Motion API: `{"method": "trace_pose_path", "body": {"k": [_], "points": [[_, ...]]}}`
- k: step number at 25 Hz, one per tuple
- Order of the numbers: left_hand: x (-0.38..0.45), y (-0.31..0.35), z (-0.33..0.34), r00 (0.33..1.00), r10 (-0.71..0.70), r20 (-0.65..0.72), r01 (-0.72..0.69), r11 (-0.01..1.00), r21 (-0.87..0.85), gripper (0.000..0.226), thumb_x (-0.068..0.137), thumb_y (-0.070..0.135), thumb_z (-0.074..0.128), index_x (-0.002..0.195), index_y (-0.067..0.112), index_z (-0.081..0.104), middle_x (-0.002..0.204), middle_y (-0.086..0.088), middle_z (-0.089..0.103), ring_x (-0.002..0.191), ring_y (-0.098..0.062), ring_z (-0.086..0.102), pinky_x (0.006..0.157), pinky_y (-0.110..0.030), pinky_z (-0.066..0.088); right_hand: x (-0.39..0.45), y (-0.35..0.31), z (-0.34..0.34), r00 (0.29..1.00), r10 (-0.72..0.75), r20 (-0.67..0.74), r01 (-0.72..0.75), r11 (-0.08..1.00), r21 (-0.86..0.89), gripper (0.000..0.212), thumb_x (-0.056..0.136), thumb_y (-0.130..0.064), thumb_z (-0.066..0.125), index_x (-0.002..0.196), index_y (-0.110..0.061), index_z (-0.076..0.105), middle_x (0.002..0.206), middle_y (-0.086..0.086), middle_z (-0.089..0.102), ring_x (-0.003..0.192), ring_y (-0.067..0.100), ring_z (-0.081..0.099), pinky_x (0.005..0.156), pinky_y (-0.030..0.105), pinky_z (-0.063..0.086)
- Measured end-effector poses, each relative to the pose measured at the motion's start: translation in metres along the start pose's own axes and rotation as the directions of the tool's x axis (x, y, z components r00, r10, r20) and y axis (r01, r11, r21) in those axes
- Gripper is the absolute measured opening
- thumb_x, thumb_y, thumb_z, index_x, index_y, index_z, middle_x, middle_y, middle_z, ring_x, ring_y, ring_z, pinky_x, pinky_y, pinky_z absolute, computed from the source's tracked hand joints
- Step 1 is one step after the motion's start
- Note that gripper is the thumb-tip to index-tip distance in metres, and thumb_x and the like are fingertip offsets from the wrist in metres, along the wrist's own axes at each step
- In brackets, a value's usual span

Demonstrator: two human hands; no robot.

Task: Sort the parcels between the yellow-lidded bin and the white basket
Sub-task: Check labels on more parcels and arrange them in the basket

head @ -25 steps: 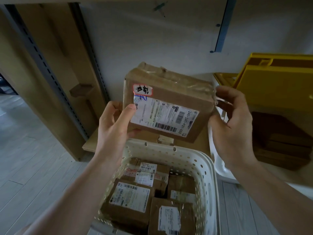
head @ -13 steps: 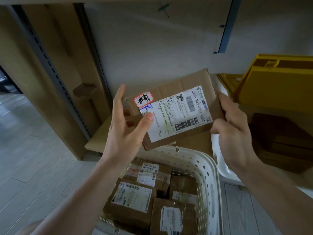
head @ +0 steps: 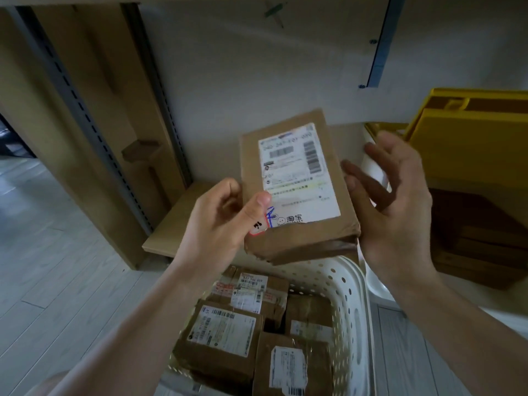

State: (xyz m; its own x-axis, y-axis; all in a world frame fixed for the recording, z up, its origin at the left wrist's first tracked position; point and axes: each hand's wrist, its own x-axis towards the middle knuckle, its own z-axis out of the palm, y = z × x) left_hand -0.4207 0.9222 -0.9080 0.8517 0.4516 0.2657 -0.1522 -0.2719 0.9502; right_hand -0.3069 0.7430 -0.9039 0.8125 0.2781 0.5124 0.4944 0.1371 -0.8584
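the left hand pinches a flat brown cardboard parcel with a white shipping label, thumb curled onto its near left corner, holding it above the far rim of the white perforated plastic basket, while the right hand hovers spread and loose just right of it, gripping nothing. several taped brown parcels already lie in the basket, and the yellow-lidded bin stands open at far right with dark boxes inside, so sorting looks partly done, with this parcel not yet placed.

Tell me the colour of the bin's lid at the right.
Yellow: the lid stands raised; the head view shows it best.
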Motion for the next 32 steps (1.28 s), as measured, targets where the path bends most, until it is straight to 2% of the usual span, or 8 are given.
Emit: {"method": "trace_pose_path", "body": {"k": [2,3,6,12,15,20,26,32], "points": [[-0.0018,-0.0054,0.0044,1.000,-0.013,0.020,0.014,1.000,-0.016,0.045,0.082,0.032,0.069,0.106,0.000,0.049,0.110,0.004,0.076,0.103,-0.014,0.074,0.074,-0.037,0.065,-0.0005,-0.0027,0.0026,0.999,0.003,0.044,-0.001,1.000,-0.029,0.027,0.102,-0.006,0.056,0.124,-0.020,0.061,0.112,-0.018,0.071,0.107,0.000,0.068,0.082,0.015,0.057],[-0.0018,-0.0071,0.0058,1.000,-0.008,0.000,0.008,1.000,-0.019,0.047,0.079,0.032,0.073,0.112,0.006,0.050,0.114,0.006,0.075,0.107,-0.015,0.073,0.078,-0.038,0.065,-0.0021,-0.0036,0.0037,0.997,0.018,0.069,-0.018,1.000,-0.008,0.023,0.102,-0.007,0.055,0.119,-0.021,0.063,0.106,-0.018,0.073,0.104,0.002,0.070,0.078,0.014,0.056],[0.0006,-0.0082,0.0062,0.997,-0.001,-0.079,-0.003,0.999,-0.049,0.056,0.075,0.033,0.074,0.126,0.018,0.054,0.119,0.008,0.073,0.110,-0.013,0.072,0.081,-0.036,0.064,-0.0049,-0.0038,0.0052,0.991,0.029,0.130,-0.028,1.000,-0.009,0.026,0.098,-0.006,0.061,0.120,-0.020,0.063,0.113,-0.013,0.073,0.112,0.004,0.068,0.082,0.014,0.056],[0.0014,-0.0071,0.0087,0.994,0.030,-0.108,-0.037,0.997,-0.070,0.047,0.083,0.032,0.066,0.128,0.018,0.058,0.116,0.010,0.074,0.107,-0.011,0.072,0.077,-0.028,0.063,-0.0047,0.0011,0.0039,0.989,0.045,0.141,-0.035,0.996,-0.077,0.031,0.096,-0.009,0.065,0.122,-0.023,0.057,0.117,-0.015,0.071,0.119,0.003,0.063,0.093,0.026,0.058],[0.0014,-0.0071,0.0078,0.993,0.039,-0.115,-0.047,0.996,-0.070,0.042,0.085,0.032,0.065,0.125,0.020,0.059,0.116,0.010,0.075,0.107,-0.012,0.072,0.078,-0.028,0.063,-0.0049,0.0029,0.0032,0.987,0.075,0.143,-0.064,0.995,-0.076,0.029,0.096,-0.012,0.065,0.122,-0.021,0.055,0.116,-0.012,0.071,0.116,0.005,0.065,0.089,0.026,0.059],[0.0014,-0.0047,0.0071,0.992,0.043,-0.119,-0.051,0.996,-0.068,0.038,0.082,0.036,0.066,0.118,0.025,0.061,0.113,0.010,0.076,0.106,-0.012,0.073,0.078,-0.030,0.063,-0.0067,0.0021,0.0028,0.986,0.087,0.144,-0.081,0.996,-0.046,0.027,0.095,-0.007,0.065,0.117,-0.019,0.054,0.111,-0.011,0.071,0.111,0.005,0.067,0.079,0.015,0.056],[0.0010,-0.0066,0.0045,0.993,0.033,-0.111,-0.039,0.998,-0.053,0.045,0.084,0.033,0.067,0.125,0.015,0.061,0.118,0.002,0.075,0.109,-0.018,0.072,0.086,-0.044,0.063,-0.0083,0.0031,0.0038,0.983,0.116,0.145,-0.110,0.993,-0.045,0.026,0.095,-0.004,0.066,0.113,-0.019,0.054,0.111,-0.010,0.070,0.108,0.004,0.067,0.075,0.013,0.056],[0.0010,-0.0079,0.0023,0.993,0.028,-0.112,-0.031,0.999,-0.025,0.046,0.084,0.034,0.066,0.126,0.016,0.061,0.114,0.004,0.076,0.106,-0.016,0.073,0.082,-0.040,0.064,-0.0075,0.0031,0.0078,0.980,0.143,0.139,-0.138,0.989,-0.050,0.024,0.095,-0.004,0.066,0.111,-0.015,0.053,0.107,-0.010,0.070,0.103,0.001,0.068,0.071,0.012,0.055]]}}
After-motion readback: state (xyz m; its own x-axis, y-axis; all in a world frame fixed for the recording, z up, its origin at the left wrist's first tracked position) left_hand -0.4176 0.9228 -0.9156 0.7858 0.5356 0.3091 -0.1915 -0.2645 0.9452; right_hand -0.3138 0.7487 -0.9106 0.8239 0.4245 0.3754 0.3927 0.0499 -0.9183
